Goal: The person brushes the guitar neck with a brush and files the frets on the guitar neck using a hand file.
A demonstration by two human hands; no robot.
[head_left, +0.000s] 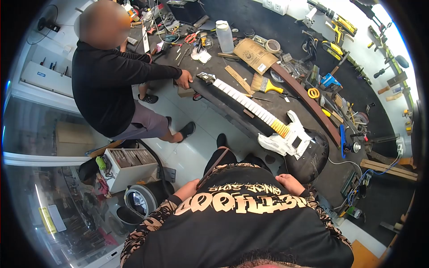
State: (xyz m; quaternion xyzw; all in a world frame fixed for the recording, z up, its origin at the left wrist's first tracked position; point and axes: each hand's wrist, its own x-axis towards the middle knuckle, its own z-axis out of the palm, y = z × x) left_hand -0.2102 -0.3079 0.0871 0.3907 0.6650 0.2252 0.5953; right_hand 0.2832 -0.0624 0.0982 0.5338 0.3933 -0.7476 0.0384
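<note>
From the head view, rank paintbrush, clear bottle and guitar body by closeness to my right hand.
1. Guitar body, just ahead of the right hand.
2. Paintbrush, beyond it, right of the neck.
3. Clear bottle, farthest forward, toward the left.

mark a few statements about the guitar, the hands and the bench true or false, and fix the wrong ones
1. The guitar has its headstock end toward the co-worker's hand. True.
2. The person's right hand grips the guitar. False: the right hand is in front of the dark shirt, apart from the guitar.
3. The brush on the workbench has a yellow handle. True.
4. The tall bottle lies on its side. False: the bottle stands upright.
5. The co-worker's hand is at the workbench's edge. True.
</note>
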